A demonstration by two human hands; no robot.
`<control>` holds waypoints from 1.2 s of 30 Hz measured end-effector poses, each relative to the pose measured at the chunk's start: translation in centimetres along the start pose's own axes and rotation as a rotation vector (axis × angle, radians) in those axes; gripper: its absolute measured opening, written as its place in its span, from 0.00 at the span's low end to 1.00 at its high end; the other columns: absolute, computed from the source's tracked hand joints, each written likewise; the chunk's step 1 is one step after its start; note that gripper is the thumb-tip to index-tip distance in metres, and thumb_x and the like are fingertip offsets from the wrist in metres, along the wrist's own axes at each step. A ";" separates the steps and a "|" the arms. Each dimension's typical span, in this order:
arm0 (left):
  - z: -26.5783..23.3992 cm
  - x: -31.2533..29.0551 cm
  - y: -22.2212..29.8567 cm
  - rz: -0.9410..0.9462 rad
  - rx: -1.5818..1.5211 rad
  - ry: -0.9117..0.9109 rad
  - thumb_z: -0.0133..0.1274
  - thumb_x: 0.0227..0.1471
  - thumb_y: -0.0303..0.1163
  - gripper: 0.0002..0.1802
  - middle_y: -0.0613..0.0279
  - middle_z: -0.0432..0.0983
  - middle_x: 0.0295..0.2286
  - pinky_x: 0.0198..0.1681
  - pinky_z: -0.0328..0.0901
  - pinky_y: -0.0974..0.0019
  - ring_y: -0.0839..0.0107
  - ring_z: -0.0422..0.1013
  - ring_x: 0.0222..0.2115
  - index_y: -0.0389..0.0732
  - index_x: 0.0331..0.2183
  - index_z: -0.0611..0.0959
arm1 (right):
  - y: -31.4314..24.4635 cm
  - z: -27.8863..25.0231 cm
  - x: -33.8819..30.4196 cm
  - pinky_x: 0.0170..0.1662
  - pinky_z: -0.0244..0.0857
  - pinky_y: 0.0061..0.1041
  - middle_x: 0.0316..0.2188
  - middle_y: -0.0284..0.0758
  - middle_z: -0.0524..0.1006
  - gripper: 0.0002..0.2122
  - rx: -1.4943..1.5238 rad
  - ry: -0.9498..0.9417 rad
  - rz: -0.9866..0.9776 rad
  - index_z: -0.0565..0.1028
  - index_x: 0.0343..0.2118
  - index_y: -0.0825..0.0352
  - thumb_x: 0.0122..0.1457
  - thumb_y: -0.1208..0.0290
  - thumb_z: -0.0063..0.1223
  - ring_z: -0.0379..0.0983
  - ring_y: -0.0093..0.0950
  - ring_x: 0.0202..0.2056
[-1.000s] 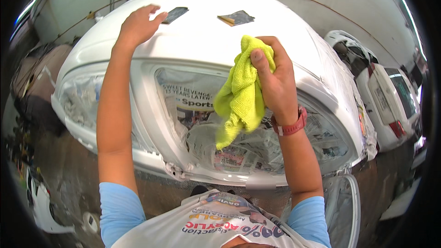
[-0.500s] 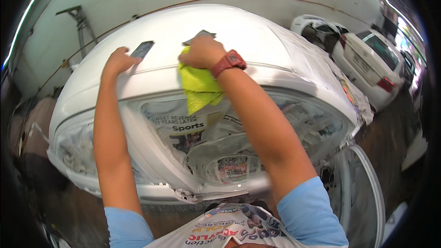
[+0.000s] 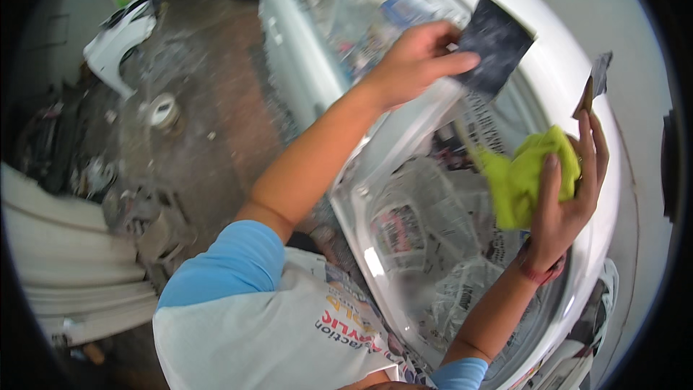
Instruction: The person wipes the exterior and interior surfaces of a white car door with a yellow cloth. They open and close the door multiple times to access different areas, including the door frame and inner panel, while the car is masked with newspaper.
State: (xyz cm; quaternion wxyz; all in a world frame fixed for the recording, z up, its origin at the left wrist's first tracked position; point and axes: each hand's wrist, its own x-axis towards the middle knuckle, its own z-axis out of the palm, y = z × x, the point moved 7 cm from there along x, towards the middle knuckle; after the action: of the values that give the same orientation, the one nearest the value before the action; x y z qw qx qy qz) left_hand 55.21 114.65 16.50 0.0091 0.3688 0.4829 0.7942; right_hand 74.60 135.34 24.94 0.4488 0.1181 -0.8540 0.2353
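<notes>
My left hand (image 3: 422,61) pinches a dark, dusty square of sandpaper (image 3: 499,45) between thumb and fingers, holding it up over the white car's side. A yellow-green cloth (image 3: 530,180) is bunched in my right hand (image 3: 570,206). Between the fingertips of that hand a folded piece of sandpaper (image 3: 593,87) sticks up edge-on. Both hands are raised near the roof edge of the white car body (image 3: 610,166). Under them, newspaper and clear plastic sheeting (image 3: 447,209) show in the door opening.
To the left lies a stained concrete floor with a white bucket (image 3: 164,112) and a loose white car panel (image 3: 119,47). A dusty stool-like stand (image 3: 162,235) and pale corrugated sheets (image 3: 79,267) are at lower left. A wall (image 3: 646,195) rises beyond the car.
The view has swung left, bringing the floor into sight. Both hands have come off the roof, lifting the sandpaper pieces, and the cloth is still in the right hand.
</notes>
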 end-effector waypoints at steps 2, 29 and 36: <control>-3.7 -9.6 -0.6 -0.249 -0.050 0.059 0.63 0.63 0.28 0.26 0.54 0.74 0.59 0.64 0.66 0.61 0.68 0.73 0.58 0.32 0.60 0.77 | -1.6 3.5 -4.2 0.54 0.77 0.36 0.66 0.45 0.72 0.30 0.403 -0.162 0.083 0.76 0.66 0.71 0.60 0.66 0.65 0.79 0.35 0.52; -54.3 -72.2 14.0 -0.858 0.627 1.187 0.70 0.57 0.35 0.24 0.56 0.82 0.47 0.49 0.71 0.60 0.67 0.76 0.44 0.33 0.51 0.84 | -5.5 38.7 -55.1 0.55 0.75 0.41 0.49 0.56 0.84 0.30 -0.290 -1.580 0.810 0.81 0.53 0.78 0.63 0.50 0.61 0.83 0.48 0.51; -68.5 -80.3 17.3 -0.905 0.545 1.513 0.69 0.58 0.29 0.29 0.54 0.82 0.51 0.52 0.70 0.65 0.65 0.79 0.47 0.31 0.58 0.81 | -11.7 38.5 -63.3 0.58 0.73 0.44 0.53 0.57 0.82 0.32 -0.316 -1.770 1.126 0.81 0.54 0.76 0.62 0.46 0.60 0.80 0.51 0.55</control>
State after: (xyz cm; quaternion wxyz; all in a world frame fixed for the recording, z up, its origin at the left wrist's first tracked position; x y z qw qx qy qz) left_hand 78.81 23.62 -34.34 -0.0862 -0.4832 0.6286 0.6033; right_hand 88.08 105.15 -42.35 -0.4961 -0.2248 -0.8292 0.1258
